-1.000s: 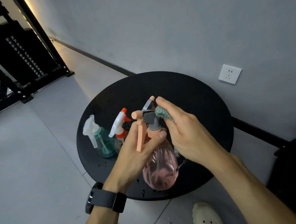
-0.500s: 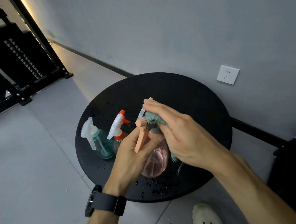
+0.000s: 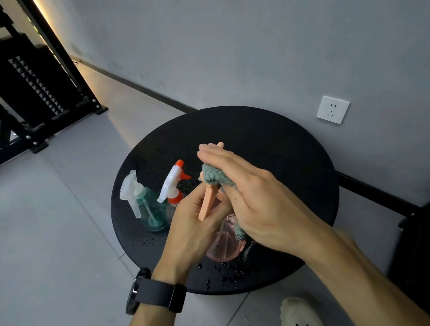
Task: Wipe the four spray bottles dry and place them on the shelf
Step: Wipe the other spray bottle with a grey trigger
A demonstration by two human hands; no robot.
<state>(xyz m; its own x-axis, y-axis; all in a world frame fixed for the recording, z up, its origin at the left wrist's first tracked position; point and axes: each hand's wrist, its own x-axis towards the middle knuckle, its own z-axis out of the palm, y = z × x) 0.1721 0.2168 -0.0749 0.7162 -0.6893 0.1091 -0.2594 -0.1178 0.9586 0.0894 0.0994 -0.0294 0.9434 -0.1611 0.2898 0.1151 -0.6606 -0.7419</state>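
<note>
1. Since half a second ago, the right hand (image 3: 259,205) has slid further over the spray head, so the teal cloth (image 3: 213,177) now covers the grey nozzle part that showed a second ago; the pink bottle (image 3: 223,246) has barely moved.
2. The left hand (image 3: 195,225), a black watch (image 3: 154,293) on its wrist, grips the pink bottle at its neck, fingers curled round it, and holds it tilted above the round black table (image 3: 285,158), base toward 6 o'clock.
3. The peach trigger (image 3: 206,205) hangs down just in front of the left fingers.
4. The right hand presses the cloth onto the spray head, fingers fairly straight and close together, thumb hidden; a tail of cloth shows under the palm beside the bottle's shoulder.
5. On the table at 9 o'clock from the hands stand two more bottles upright: a teal bottle (image 3: 152,215) with a white sprayer, and, just beside it toward the hands, a clear bottle with a white and orange sprayer (image 3: 173,184), partly hidden by the left hand.
6. Water drops (image 3: 224,276) dot the table edge toward 6 o'clock.
7. A black shelf frame (image 3: 34,99) stands at 10 o'clock, well apart from the table.
8. A white wall socket (image 3: 333,109) sits at 2 o'clock; a pale shoe (image 3: 301,317) shows at 5 o'clock.
</note>
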